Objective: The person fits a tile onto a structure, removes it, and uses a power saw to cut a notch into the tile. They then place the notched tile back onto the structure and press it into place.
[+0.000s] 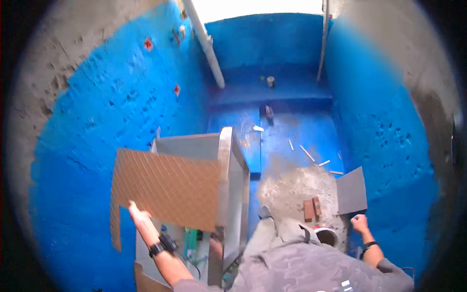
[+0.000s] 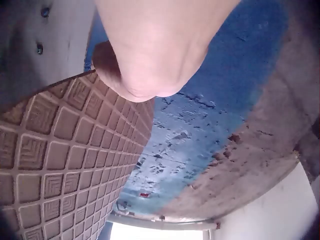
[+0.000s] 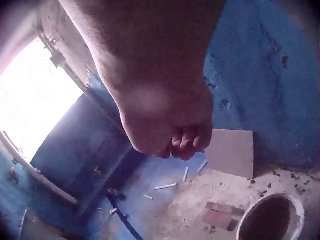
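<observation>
A brown tile (image 1: 170, 185) with a raised grid on its back and a notch cut from one corner stands at the grey box-like frame (image 1: 224, 170). My left hand (image 1: 141, 219) grips the tile at the notch edge. In the left wrist view, the hand (image 2: 155, 55) bends over the edge of the gridded tile (image 2: 65, 145); its fingertips are hidden. My right hand (image 1: 360, 223) is raised on the right, fingers curled. In the right wrist view, the curled fingers (image 3: 187, 142) hold nothing and overlap a flat grey tile (image 3: 232, 152) leaning at the wall.
Red bricks (image 1: 311, 209) and a round bucket (image 1: 327, 237) are on the floor by my legs. White strips (image 1: 307, 154) are scattered farther forward. Blue-coated walls (image 1: 121, 97) enclose the space, and a white pipe (image 1: 206, 46) runs up at the back left.
</observation>
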Tool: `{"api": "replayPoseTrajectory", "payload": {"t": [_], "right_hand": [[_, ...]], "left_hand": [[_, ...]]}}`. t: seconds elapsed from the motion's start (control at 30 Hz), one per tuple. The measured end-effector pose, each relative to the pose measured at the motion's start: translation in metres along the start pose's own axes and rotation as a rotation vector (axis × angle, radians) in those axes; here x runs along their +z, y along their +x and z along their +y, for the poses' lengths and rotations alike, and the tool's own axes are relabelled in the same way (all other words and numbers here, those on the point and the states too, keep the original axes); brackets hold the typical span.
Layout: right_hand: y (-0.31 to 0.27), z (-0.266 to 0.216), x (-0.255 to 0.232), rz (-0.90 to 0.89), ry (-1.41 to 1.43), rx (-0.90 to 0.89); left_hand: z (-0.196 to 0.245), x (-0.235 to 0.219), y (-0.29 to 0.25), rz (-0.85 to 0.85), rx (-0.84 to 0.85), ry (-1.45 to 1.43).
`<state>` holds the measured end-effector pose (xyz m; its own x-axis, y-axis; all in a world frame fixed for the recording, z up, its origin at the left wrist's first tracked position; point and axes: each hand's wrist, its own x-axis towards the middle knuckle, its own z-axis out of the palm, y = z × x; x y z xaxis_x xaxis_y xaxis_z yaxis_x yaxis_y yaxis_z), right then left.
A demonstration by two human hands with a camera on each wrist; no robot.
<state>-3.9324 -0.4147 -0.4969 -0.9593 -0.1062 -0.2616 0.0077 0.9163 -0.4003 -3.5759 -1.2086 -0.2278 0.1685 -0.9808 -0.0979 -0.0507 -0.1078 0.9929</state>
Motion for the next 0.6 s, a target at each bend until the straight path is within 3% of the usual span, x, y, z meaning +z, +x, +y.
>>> {"api": "replayPoseTrajectory", "payload": {"t": [0.07, 0.1, 0.13, 0.17, 0.23, 0.27, 0.33, 0.43, 0.47, 0.5, 0.57, 0.6], "right_hand": [[0.006, 0.014, 0.035, -0.117, -0.071, -0.119], [0.003, -0.01, 0.028, -0.311, -0.096, -0.034], [0.002, -0.033, 0.023, -0.42, -0.107, 0.025], [0.002, -0.045, 0.023, -0.531, -0.112, 0.083], [0.015, -0.075, 0.019, -0.538, -0.138, 0.062], [0.033, -0.063, 0.031, -0.514, -0.13, -0.012], [0.072, -0.078, 0.031, -0.549, -0.166, -0.04], [0.139, -0.128, 0.021, -0.596, -0.172, 0.001], [0.161, -0.144, 0.016, -0.548, -0.179, -0.037], [0.182, -0.16, 0.014, -0.57, -0.191, -0.045], [0.227, -0.193, 0.004, -0.584, 0.174, 0.193], [0.246, -0.211, -0.001, -0.596, 0.172, 0.179]], "left_hand": [[0.011, 0.033, 0.021, 0.036, -0.13, 0.013], [0.015, 0.043, 0.037, 0.044, -0.219, 0.031], [-0.011, 0.055, 0.091, 0.221, -0.405, -0.028], [-0.01, 0.06, 0.089, 0.243, -0.407, -0.026], [-0.003, 0.086, 0.077, 0.233, -0.231, -0.09], [-0.001, 0.101, 0.076, 0.255, -0.247, -0.084], [0.003, 0.119, 0.074, 0.135, -0.092, -0.072], [-0.01, 0.131, 0.103, 0.281, -0.236, -0.024], [-0.022, 0.133, 0.142, 0.513, -0.461, 0.106], [-0.041, 0.129, 0.167, 0.536, -0.464, 0.117], [-0.072, 0.117, 0.194, 0.683, -0.425, 0.242], [-0.061, 0.126, 0.183, 0.626, -0.392, 0.164]]}}
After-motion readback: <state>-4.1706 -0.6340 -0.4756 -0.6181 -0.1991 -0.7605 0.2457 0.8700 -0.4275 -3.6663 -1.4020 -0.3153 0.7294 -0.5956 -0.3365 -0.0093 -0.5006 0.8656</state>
